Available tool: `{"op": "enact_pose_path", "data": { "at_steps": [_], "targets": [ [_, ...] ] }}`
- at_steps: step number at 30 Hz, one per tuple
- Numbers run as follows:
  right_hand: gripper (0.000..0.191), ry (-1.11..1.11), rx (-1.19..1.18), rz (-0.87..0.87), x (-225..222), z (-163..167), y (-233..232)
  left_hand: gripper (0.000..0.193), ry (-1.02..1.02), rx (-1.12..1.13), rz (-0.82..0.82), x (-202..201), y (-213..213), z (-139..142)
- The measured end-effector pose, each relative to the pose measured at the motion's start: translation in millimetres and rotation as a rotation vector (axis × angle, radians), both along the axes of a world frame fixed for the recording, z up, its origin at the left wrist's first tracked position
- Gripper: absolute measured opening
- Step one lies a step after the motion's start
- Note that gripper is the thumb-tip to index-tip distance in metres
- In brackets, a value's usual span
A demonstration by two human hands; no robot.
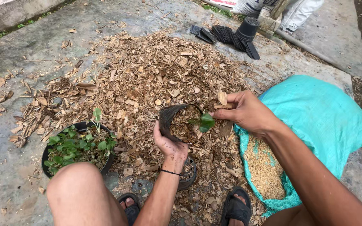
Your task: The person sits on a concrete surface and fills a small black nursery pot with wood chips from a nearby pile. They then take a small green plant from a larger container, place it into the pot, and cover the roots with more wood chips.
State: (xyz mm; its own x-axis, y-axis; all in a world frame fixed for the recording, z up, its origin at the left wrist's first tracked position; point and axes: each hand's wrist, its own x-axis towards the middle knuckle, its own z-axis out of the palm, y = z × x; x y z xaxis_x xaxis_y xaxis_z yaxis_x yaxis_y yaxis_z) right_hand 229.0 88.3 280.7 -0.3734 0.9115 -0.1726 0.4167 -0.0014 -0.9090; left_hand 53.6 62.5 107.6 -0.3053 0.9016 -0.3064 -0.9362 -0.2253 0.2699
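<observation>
Two hands work over the wood chip pile (147,79): the left hand (170,146) cups a small black pot (170,119) from below, while the right hand (246,111) pinches a seedling (206,122) upright inside, best kept centred.

- Bare arms, no sleeves in view.
- A thin black band circles the wrist of the left hand (170,146).
- The right hand (244,113) wears nothing.
- Bare knees; black open-toed sandals (235,207) on both feet.
</observation>
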Motion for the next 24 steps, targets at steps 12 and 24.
{"op": "enact_pose_path", "data": {
  "at_steps": [12, 24],
  "targets": [
    [0.021, -0.056, 0.193, 0.304, 7.4, 14.0, 5.7, 0.046, 0.014, 0.056, -0.235, 19.7, -10.4, 2.0],
    [0.03, -0.1, 0.17, 0.195, 6.0, 21.2, 1.0, 0.043, 0.038, -0.051, -0.19, 22.6, -12.6, 4.0]
  ]
}}
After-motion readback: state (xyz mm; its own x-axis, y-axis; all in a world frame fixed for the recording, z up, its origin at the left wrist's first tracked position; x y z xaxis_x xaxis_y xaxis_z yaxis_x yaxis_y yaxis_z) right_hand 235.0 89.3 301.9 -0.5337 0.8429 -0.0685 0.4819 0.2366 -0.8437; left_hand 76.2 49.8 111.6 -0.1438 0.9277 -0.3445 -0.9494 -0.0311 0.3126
